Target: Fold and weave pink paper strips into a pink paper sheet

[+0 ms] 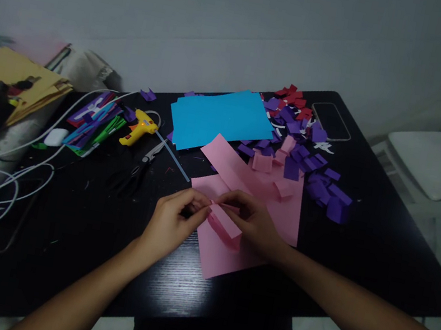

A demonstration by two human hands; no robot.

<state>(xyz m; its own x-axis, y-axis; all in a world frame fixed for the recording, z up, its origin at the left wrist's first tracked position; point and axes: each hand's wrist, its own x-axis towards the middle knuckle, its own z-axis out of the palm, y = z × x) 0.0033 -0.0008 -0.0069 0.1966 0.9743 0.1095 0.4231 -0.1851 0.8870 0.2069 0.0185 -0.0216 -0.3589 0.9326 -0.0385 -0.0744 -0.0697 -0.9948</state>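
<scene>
Both hands meet over a large pink sheet (pixel 211 263) on the black table. Between my left hand (pixel 172 219) and my right hand (pixel 256 225) is a folded pink paper strip (pixel 227 223), its loose end slanting toward me. The left thumb and fingers pinch its far left end. My right fingers are closed at that same end, partly hidden behind the strip. Just beyond the right hand lies another pink strip (pixel 229 161). Several small folded pink pieces (pixel 262 163) rest on the sheet's far side.
Blue sheets (pixel 219 122) lie at the back. Purple pieces (pixel 319 188) and red pieces (pixel 294 95) are scattered right, near a phone (pixel 331 122). Leftward are a yellow glue gun (pixel 140 128), black-handled scissors (pixel 138 170), coloured paper strips (pixel 97 123) and white cables (pixel 15 180). A white chair (pixel 438 161) stands right.
</scene>
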